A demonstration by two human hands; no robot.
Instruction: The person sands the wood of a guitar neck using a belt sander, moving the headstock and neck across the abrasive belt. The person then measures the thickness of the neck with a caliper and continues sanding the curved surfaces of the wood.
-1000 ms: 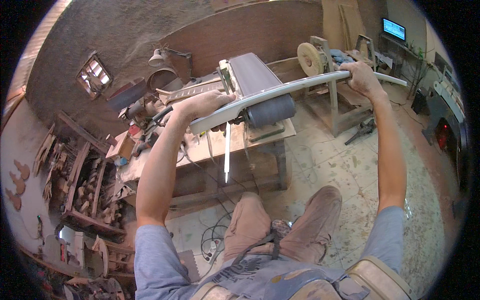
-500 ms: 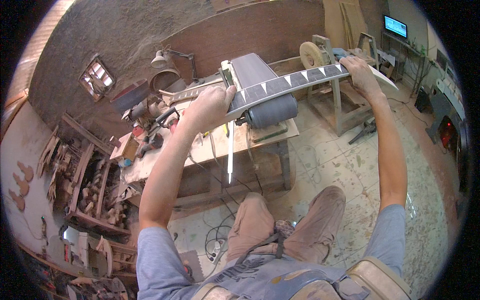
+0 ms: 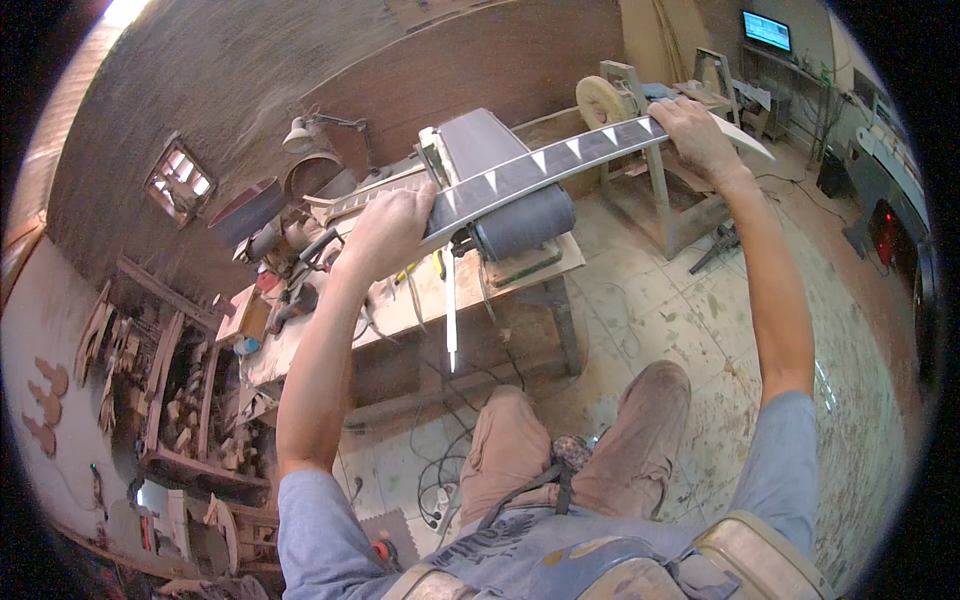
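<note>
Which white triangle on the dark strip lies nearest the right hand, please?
The rightmost visible white triangle, just beside the right hand; the others lie farther left along the dark strip.

Belt sander [image 3: 525, 226] on workbench [image 3: 394, 310], neck [image 3: 556, 169] before it; wheel [image 3: 599, 103] right.

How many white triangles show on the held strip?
6 triangles, in a row along the strip: one beside the left hand, four between, one beside the right hand. The hands may hide more.
</note>
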